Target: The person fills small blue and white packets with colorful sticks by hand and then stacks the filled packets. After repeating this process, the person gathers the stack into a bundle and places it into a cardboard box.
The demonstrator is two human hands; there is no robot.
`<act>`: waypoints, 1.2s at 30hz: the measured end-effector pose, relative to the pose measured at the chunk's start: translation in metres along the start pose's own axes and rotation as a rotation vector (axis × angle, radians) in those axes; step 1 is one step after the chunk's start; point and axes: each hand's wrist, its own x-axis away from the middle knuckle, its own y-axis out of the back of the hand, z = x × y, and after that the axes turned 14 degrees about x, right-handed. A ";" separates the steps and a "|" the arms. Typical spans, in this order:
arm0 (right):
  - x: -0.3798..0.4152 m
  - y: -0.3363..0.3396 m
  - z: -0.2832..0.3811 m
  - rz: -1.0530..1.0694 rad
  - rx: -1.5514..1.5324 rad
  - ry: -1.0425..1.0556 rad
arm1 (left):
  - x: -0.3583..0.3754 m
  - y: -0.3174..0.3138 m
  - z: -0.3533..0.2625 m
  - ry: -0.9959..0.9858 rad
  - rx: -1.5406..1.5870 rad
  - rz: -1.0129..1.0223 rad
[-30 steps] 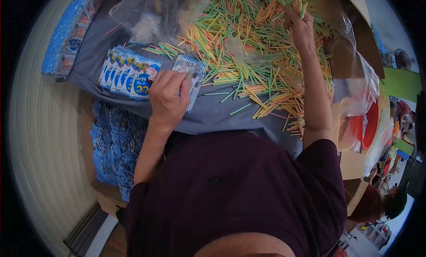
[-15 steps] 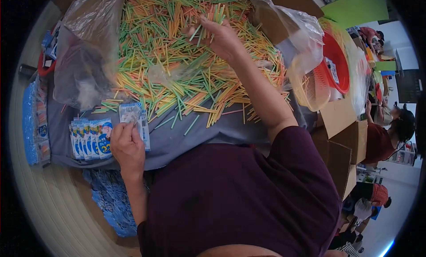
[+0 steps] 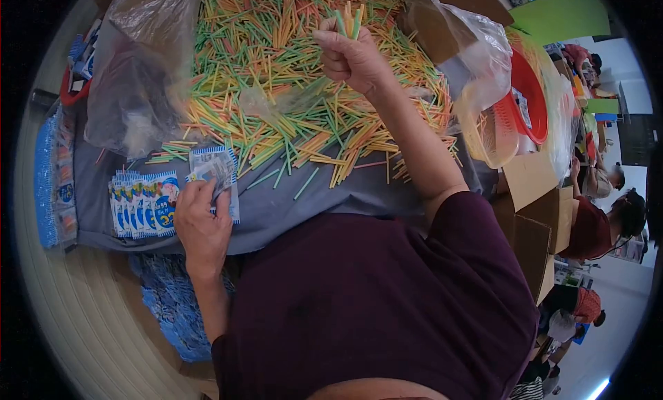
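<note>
My right hand (image 3: 353,60) is closed in a fist around a small bundle of thin coloured sticks (image 3: 350,21), whose green, yellow and orange ends stick up above the fingers. Below and around it spreads a large pile of the same sticks (image 3: 276,89), lying on a clear plastic sheet. At lower left, my left hand (image 3: 203,217) pinches a small blue-and-clear packet (image 3: 219,170) between thumb and fingers. Another such packet (image 3: 210,155) lies beneath it. To the left of that hand, several blue-and-white printed packets (image 3: 141,205) overlap in a row on the grey cloth.
A red basin (image 3: 528,96) and a pale plastic basket (image 3: 480,141) stand at the right, near an open cardboard box (image 3: 532,220). A long blue package (image 3: 52,182) lies at the far left. Blue printed wrapping (image 3: 176,310) sits low beside me. Other people are at the far right.
My right hand has risen slightly to the right and tightened around its sticks, which now stand in a neater bundle. My left hand has raised the upper packet's edge.
</note>
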 end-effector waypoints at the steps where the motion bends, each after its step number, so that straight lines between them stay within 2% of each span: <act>1: 0.000 -0.001 -0.002 0.005 -0.002 -0.002 | 0.000 0.000 0.003 -0.035 -0.029 0.006; 5: -0.001 0.005 -0.012 0.016 -0.027 -0.034 | 0.001 -0.006 0.012 -0.042 -0.001 -0.046; 7: -0.003 0.006 -0.016 0.050 -0.032 -0.039 | 0.001 -0.006 0.011 0.000 0.229 -0.116; 11: -0.002 0.005 -0.020 0.062 -0.130 -0.041 | 0.001 -0.008 0.011 -0.081 0.166 -0.132; 13: -0.001 0.005 -0.023 0.070 -0.131 -0.020 | 0.001 -0.009 0.011 -0.052 0.117 -0.100; 15: -0.003 0.006 -0.030 0.162 -0.149 0.086 | -0.003 -0.008 0.010 -0.005 0.122 -0.080; 18: 0.000 0.004 -0.031 0.203 -0.260 0.088 | -0.007 -0.005 0.012 0.068 0.121 -0.086; 20: 0.003 -0.007 -0.026 0.222 -0.331 0.128 | -0.006 -0.005 0.017 -0.030 0.168 -0.087; 21: 0.004 -0.002 -0.025 0.247 -0.271 0.105 | -0.007 -0.004 0.013 -0.004 0.150 -0.094; 23: 0.004 -0.013 -0.023 0.278 -0.250 0.135 | -0.015 -0.002 -0.001 0.037 0.358 -0.156; 25: 0.005 -0.029 -0.013 0.348 -0.173 0.242 | -0.029 -0.004 -0.009 -0.094 0.391 -0.180; 26: 0.006 -0.040 -0.005 0.369 -0.189 0.233 | -0.035 -0.007 -0.015 -0.075 0.372 -0.191; 28: 0.008 -0.057 0.010 0.428 -0.042 0.379 | -0.049 -0.015 -0.026 -0.019 0.643 -0.103; 29: 0.010 -0.061 0.012 0.387 0.029 0.427 | -0.052 -0.021 -0.027 -0.014 0.631 -0.107; 30: 0.011 -0.065 0.016 0.388 0.023 0.431 | -0.056 -0.030 -0.028 -0.002 0.801 -0.109; 31: 0.012 -0.071 0.021 0.375 0.181 0.475 | -0.059 -0.036 -0.029 0.007 0.976 -0.105; 32: 0.014 -0.075 0.025 0.356 0.343 0.513 | -0.060 -0.039 -0.031 0.003 0.979 -0.096; 33: 0.020 -0.079 0.029 0.348 0.346 0.513 | -0.061 -0.042 -0.033 0.032 1.054 -0.080; 35: 0.033 -0.086 0.033 0.188 0.633 0.404 | -0.060 -0.046 -0.036 0.065 1.127 -0.058; 36: 0.025 -0.079 0.025 0.288 0.602 0.472 | -0.060 -0.046 -0.037 0.060 1.050 -0.054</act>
